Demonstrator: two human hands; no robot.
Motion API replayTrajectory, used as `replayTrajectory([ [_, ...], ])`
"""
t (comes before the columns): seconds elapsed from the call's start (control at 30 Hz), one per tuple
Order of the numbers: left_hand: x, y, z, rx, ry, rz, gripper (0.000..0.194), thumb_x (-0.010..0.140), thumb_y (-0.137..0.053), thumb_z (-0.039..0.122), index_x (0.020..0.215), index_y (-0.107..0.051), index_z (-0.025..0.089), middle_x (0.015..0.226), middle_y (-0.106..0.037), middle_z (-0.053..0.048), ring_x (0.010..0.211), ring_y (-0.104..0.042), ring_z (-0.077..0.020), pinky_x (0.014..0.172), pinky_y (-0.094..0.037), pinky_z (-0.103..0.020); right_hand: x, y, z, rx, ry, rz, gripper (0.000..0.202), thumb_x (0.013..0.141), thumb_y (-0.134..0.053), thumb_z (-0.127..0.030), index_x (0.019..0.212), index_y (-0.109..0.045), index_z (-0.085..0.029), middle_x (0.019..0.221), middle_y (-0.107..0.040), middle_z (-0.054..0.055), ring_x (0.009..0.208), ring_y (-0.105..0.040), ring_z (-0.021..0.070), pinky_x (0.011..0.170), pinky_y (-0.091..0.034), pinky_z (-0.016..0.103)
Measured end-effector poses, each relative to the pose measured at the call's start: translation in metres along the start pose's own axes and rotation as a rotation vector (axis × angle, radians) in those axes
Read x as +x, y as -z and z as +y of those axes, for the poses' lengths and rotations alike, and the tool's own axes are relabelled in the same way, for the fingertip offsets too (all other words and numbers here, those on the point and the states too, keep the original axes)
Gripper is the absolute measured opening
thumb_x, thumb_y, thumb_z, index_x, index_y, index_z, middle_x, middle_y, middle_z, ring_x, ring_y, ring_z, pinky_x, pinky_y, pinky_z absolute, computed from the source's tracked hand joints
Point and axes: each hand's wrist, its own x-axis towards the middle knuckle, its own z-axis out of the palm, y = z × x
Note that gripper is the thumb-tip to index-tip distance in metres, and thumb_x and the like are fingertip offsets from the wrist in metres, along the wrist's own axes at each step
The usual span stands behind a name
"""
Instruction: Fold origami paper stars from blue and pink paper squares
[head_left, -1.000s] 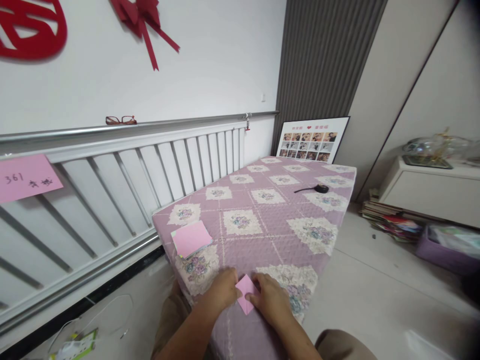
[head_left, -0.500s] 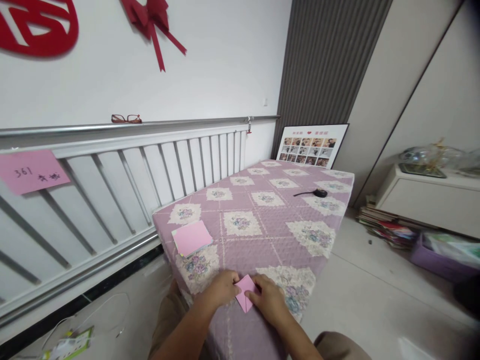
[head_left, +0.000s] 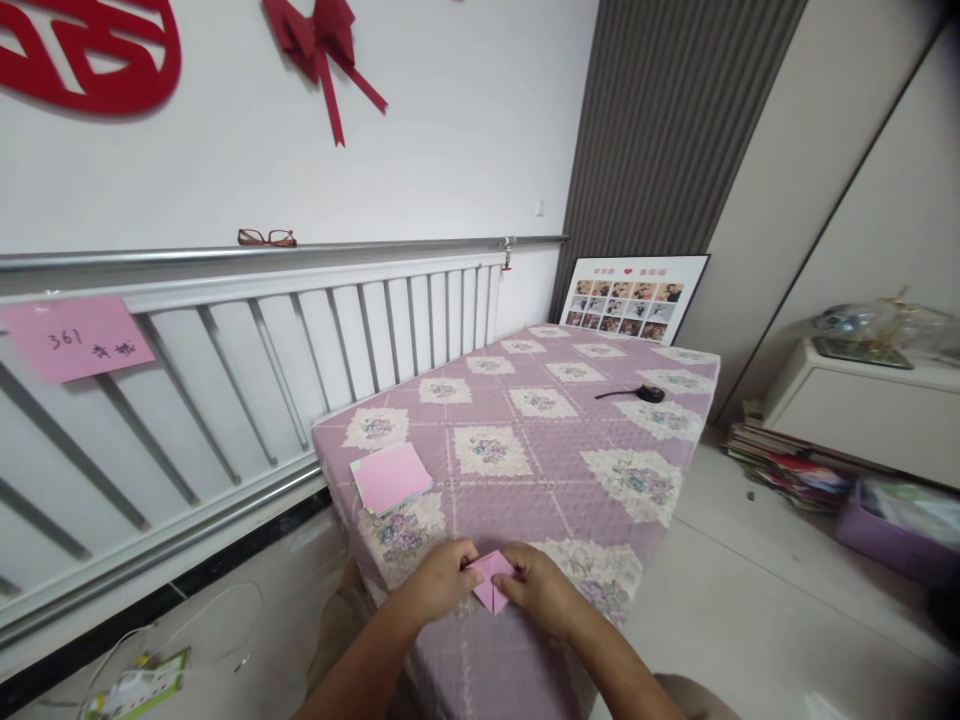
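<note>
A small folded piece of pink paper [head_left: 492, 590] is held at the near end of the cloth-covered table. My left hand [head_left: 444, 580] pinches its left corner between thumb and fingers. On the right corner my right hand [head_left: 536, 588] is closed, its thumb lying on the paper's face. A crease or slit runs down the lower middle of the paper, and my fingers hide its side edges. Farther up and to the left, a stack of pink paper sheets [head_left: 391, 478] lies flat on the cloth.
The table wears a purple floral cloth [head_left: 517, 490]. A black object with a strap [head_left: 649, 393] lies toward its far right. A white radiator [head_left: 285, 350] runs along the left, with glasses [head_left: 267, 238] on the pipe above. A photo board [head_left: 634, 298] leans at the far end.
The folded paper looks shorter and wider at its lower part, and its sides sit closer in my fingers. The whole view has shifted slightly.
</note>
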Motion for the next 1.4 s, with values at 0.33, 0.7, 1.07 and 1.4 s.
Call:
replayTrajectory([
  [0.33, -0.026, -0.020, -0.006, 0.616, -0.367, 0.303, 0.012, 0.091, -0.049, 0.019, 0.081, -0.057, 0.019, 0.084, -0.059, -0.002, 0.084, -0.050, -0.0183, 0.076, -0.036, -0.031, -0.023, -0.018, 0.000, -0.576, 0.405, 0.370, 0.015, 0.088, -0.054, -0.023, 0.076, -0.062, -0.021, 0.073, -0.055, 0.002, 0.075, -0.044, 0.0178, 0.072, -0.031, 0.031],
  [0.7, -0.052, -0.068, -0.030, 0.735, -0.439, 0.348, 0.012, 0.089, -0.058, 0.026, 0.079, -0.059, 0.020, 0.078, -0.057, 0.000, 0.077, -0.048, -0.0171, 0.071, -0.031, -0.032, -0.059, -0.051, 0.021, -0.556, 0.510, 0.373, 0.025, 0.094, -0.045, -0.029, 0.075, -0.057, -0.019, 0.072, -0.053, 0.000, 0.074, -0.043, 0.0167, 0.076, -0.031, 0.032],
  [1.07, -0.065, -0.064, -0.019, 0.447, -0.168, 0.169, 0.003, 0.086, -0.061, 0.023, 0.084, -0.063, 0.023, 0.091, -0.060, 0.001, 0.091, -0.048, -0.0182, 0.080, -0.031, -0.034, -0.067, -0.043, 0.029, -0.389, 0.258, 0.203, 0.011, 0.077, -0.067, -0.015, 0.080, -0.060, -0.023, 0.079, -0.059, -0.001, 0.080, -0.051, 0.0175, 0.075, -0.034, 0.032],
  [1.4, -0.066, -0.068, -0.016, 0.232, -0.008, 0.292, 0.009, 0.081, -0.062, 0.019, 0.072, -0.062, 0.020, 0.084, -0.058, 0.000, 0.087, -0.049, -0.0183, 0.083, -0.029, -0.036, -0.070, -0.035, 0.025, -0.349, 0.068, 0.162, 0.019, 0.088, -0.058, -0.032, 0.072, -0.056, -0.021, 0.078, -0.058, 0.001, 0.081, -0.054, 0.0186, 0.079, -0.036, 0.035],
])
